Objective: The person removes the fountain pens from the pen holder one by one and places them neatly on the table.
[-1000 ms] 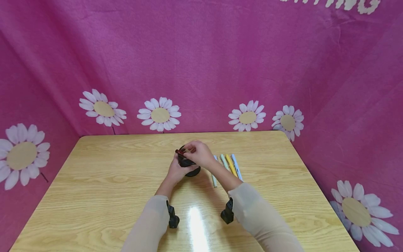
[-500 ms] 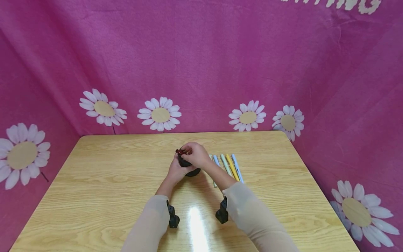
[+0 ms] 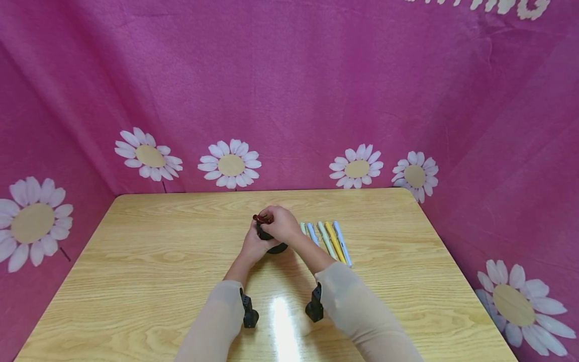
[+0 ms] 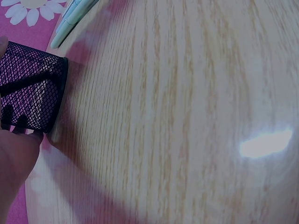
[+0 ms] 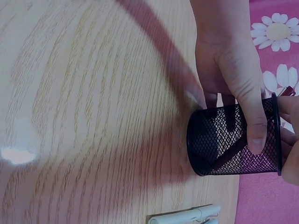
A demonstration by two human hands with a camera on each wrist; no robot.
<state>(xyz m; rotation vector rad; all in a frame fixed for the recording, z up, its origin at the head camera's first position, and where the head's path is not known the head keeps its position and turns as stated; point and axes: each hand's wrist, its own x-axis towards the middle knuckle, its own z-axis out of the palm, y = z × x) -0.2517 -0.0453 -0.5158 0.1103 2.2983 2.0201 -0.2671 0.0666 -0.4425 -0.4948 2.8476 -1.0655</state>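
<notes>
A black mesh pen cup [image 5: 224, 140] stands upright near the middle of the table. My left hand [image 3: 254, 247] grips its side, the thumb lying along the mesh in the right wrist view. My right hand [image 3: 281, 225] is over the cup's mouth, its curled fingers pinching a dark red pen [image 3: 262, 219]. That pen slants inside the cup, its upper end poking out past the rim on the left. In the left wrist view the cup [image 4: 32, 86] shows at the left edge, with part of my left hand [image 4: 16, 158] below it.
Right of the cup, several pens lie side by side on the wooden table [image 3: 158, 281], among them a yellow pen [image 3: 335, 243], a light blue pen [image 3: 342, 244] and a pale green pen [image 5: 184, 216]. A pink curtain [image 3: 289, 100] with daisies hangs behind the table.
My right hand has shifted slightly left and lower over the cup, its forearm uncovering more of the pens. My left hand and the cup stay in place.
</notes>
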